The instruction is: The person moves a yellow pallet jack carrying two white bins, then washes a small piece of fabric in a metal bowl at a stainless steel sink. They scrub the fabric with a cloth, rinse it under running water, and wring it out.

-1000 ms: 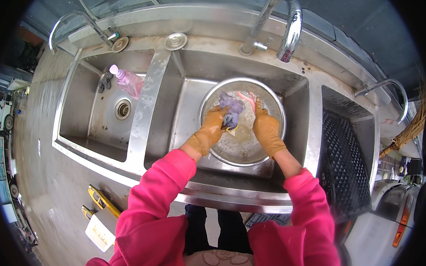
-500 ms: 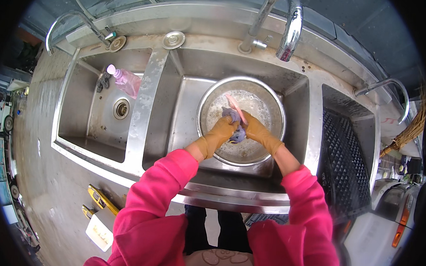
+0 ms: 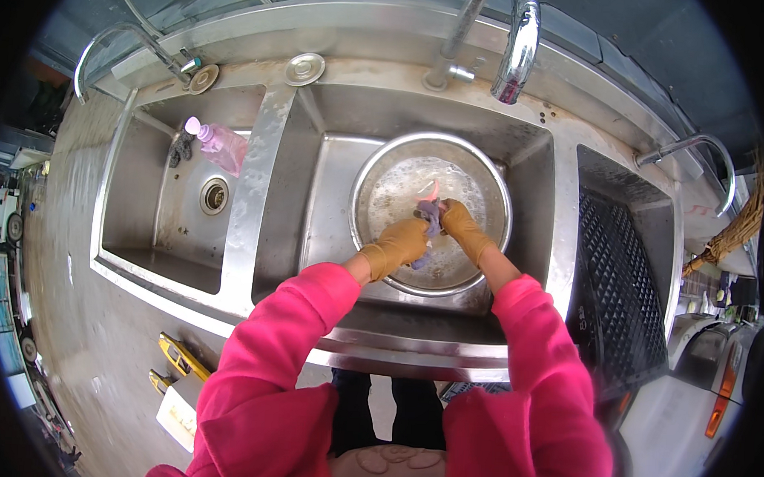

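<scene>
Both my hands wear orange-brown rubber gloves and work over a round steel basin (image 3: 365, 199) with sudsy water in it. My left hand (image 3: 399, 243) is closed on a purple-grey cloth (image 3: 432, 215), which hangs down between the two gloves. Beside it, my right hand (image 3: 466, 230) is closed around a thin pink thing (image 3: 433, 190), whose curved end sticks up past the cloth. Its kind cannot be made out, as gloves and cloth cover most of it. The basin stands in the middle sink compartment (image 3: 333, 194).
In the left compartment lie a pink-lilac pump bottle (image 3: 224, 149), a dark scrubber (image 3: 180, 149) and a drain (image 3: 214, 196). A black perforated mat (image 3: 619, 283) fills the right compartment. A chrome faucet (image 3: 518, 53) arches behind the basin; two drain lids (image 3: 305, 69) rest on the back ledge.
The pink thing has turned and dropped lower, so less of it shows. My left hand has shifted slightly right with the cloth, and my right hand has tilted over the basin.
</scene>
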Demonstrator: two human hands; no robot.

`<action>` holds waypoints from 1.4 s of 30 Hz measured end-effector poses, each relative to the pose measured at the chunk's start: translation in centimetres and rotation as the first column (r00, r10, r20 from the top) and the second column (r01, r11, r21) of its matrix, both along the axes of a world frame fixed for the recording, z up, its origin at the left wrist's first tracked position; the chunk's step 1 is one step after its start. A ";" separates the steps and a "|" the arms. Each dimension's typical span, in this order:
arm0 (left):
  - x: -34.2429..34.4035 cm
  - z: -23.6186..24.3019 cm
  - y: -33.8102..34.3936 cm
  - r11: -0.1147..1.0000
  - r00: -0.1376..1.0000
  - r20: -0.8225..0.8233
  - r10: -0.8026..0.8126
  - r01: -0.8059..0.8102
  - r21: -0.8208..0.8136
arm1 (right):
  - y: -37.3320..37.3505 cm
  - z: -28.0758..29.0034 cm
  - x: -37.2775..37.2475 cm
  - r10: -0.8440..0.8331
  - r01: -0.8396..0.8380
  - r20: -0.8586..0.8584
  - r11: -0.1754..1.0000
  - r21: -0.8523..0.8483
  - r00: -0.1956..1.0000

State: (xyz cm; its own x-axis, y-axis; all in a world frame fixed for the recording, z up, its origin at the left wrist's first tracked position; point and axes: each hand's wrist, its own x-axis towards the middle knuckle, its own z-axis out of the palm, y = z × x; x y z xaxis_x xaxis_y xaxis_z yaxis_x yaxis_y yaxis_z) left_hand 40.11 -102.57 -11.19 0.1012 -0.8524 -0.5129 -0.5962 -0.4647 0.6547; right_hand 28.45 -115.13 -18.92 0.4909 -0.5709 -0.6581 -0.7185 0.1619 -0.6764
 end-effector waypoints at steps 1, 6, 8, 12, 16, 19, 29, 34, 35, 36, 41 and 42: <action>0.6 -0.5 0.0 0.999 0.999 -0.014 0.049 -0.049 -0.001 | 0.0 -0.7 -0.5 0.067 -0.083 -0.082 0.974 -0.210 0.994; 2.9 -3.4 -0.4 0.991 0.982 0.133 0.132 -0.135 0.011 | 1.7 -2.6 -1.6 0.138 -0.406 -0.462 0.727 -0.554 0.876; 3.5 -4.5 -0.4 0.981 0.979 0.084 0.185 -0.189 0.048 | 3.0 -3.2 -0.8 0.393 -0.591 -0.447 0.608 -0.530 0.804; 4.4 -5.7 -0.4 0.986 0.986 0.080 0.144 -0.150 0.074 | 3.2 -3.9 0.0 0.318 -0.596 -0.524 0.595 -0.539 0.790; 4.0 -5.2 -0.5 0.972 0.974 0.076 0.213 -0.203 -0.120 | 2.6 -3.9 1.3 0.540 -0.661 -0.381 0.608 -0.440 0.750; 2.8 -4.6 -0.8 0.926 0.963 0.149 0.223 -0.162 -0.342 | 1.2 -2.7 2.1 0.575 -0.571 -0.066 0.780 -0.256 0.816; 6.4 -2.2 -1.4 0.943 0.772 -0.586 0.246 -0.331 -0.040 | -1.3 6.0 -1.1 0.239 -0.303 0.258 0.921 0.246 0.936; 5.7 0.2 -1.6 0.954 0.697 -0.674 0.245 -0.298 0.039 | -0.4 9.5 -1.1 0.376 -0.375 0.088 0.926 -0.031 0.922; 5.4 0.3 -1.6 0.961 0.758 -0.620 0.202 -0.275 -0.024 | -0.1 10.1 -1.2 0.435 -0.423 0.077 0.897 -0.130 0.897; 4.9 0.2 -1.6 0.956 0.818 -0.545 0.182 -0.277 -0.096 | 0.1 10.6 -1.3 0.497 -0.476 0.058 0.854 -0.210 0.866; 3.5 -1.3 -1.7 0.941 0.920 -0.286 0.267 -0.313 -0.129 | 0.3 12.0 -1.5 0.628 -0.578 -0.049 0.681 -0.449 0.777; 3.3 -1.6 -1.7 0.945 0.939 -0.227 0.258 -0.295 -0.145 | 0.4 12.1 -1.5 0.597 -0.555 -0.049 0.710 -0.434 0.801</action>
